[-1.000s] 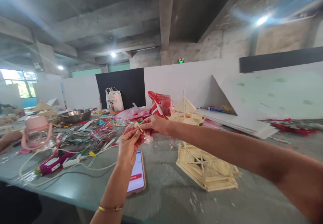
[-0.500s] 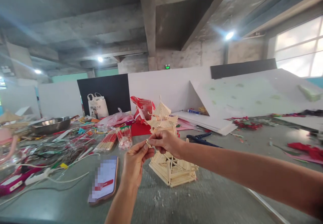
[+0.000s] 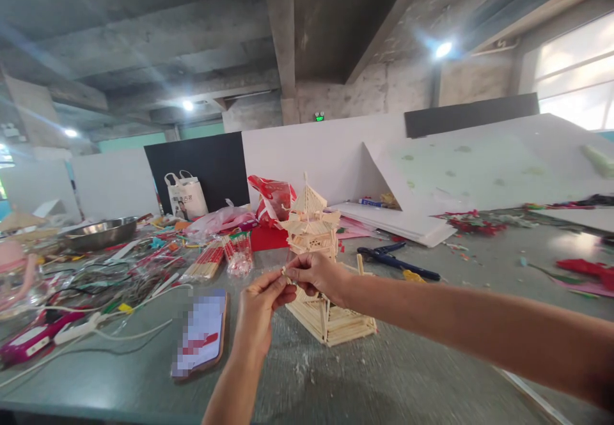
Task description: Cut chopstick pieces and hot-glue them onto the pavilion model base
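Between the fingertips of both hands is a small piece of pale wooden sticks [image 3: 286, 276], mostly covered by the fingers. My left hand [image 3: 263, 297] pinches it from the left, thumb against forefinger. Coming in from the right, my right hand [image 3: 316, 276] pinches the same piece, its fingers curled. Just behind the hands stands a tiered pagoda model [image 3: 309, 201] built of pale sticks, with a pointed roof and a wide stacked base. My right hand and forearm hide its middle part.
A phone [image 3: 204, 335] lies left of my left forearm. Dark blue pliers [image 3: 403, 262] rest right of the pagoda. Bundled sticks [image 3: 207, 259], a metal bowl [image 3: 100, 233], a glue gun [image 3: 41, 339] with its cable and craft scraps spread leftward. White boards [image 3: 398, 220] lie behind.
The camera view has tilted and shifted slightly. Both hands stay together at the small stick piece, with only slight finger movement. More of the pliers shows now.
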Tool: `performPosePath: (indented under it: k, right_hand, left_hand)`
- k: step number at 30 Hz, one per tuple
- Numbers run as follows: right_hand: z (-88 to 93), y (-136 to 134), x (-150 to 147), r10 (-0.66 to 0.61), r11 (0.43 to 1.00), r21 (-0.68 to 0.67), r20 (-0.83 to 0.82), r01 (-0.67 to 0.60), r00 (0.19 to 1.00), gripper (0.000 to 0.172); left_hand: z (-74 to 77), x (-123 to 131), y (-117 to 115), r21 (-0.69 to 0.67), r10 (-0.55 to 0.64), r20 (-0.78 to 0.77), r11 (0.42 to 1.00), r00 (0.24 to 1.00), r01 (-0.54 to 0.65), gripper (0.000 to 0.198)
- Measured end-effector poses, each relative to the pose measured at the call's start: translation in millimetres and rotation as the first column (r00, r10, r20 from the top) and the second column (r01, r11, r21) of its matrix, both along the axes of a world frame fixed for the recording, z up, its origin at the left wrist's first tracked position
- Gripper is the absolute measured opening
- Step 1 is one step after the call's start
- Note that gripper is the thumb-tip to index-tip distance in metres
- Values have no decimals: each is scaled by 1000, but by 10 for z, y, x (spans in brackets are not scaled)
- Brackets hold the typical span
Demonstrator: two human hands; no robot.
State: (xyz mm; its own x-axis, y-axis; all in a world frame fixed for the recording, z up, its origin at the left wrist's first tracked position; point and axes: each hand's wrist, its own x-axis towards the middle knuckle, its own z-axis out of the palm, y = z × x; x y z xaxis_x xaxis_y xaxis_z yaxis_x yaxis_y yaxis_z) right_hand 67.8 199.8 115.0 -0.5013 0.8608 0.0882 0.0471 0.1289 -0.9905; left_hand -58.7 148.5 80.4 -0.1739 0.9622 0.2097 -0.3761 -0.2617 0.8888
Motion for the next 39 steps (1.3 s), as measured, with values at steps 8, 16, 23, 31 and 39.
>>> performPosePath:
  k: [8, 16, 23, 31, 39]
  right_hand:
    - [181, 7, -17, 28, 999, 43, 34, -30, 999, 24]
    - [373, -58, 44, 30, 984, 176, 35, -35, 999, 14]
    - [491, -29, 70, 55, 945, 317, 104, -85, 993, 8]
    - [674, -24, 27, 108, 933, 327, 146, -151, 983, 9]
    - [808, -63, 116, 19, 823, 520, 374, -227, 927, 19]
  left_hand:
    - [121, -22, 26, 4, 1, 32, 1000, 999, -1, 26]
    - [279, 74, -54, 51, -16, 114, 999, 993, 10, 29]
    - [340, 57, -41, 39, -80, 109, 996, 991, 76, 29]
    - [427, -15, -49, 52, -102, 53, 994, 993, 99, 25]
    - [367, -54, -208, 151, 25, -90, 988, 996, -11, 15]
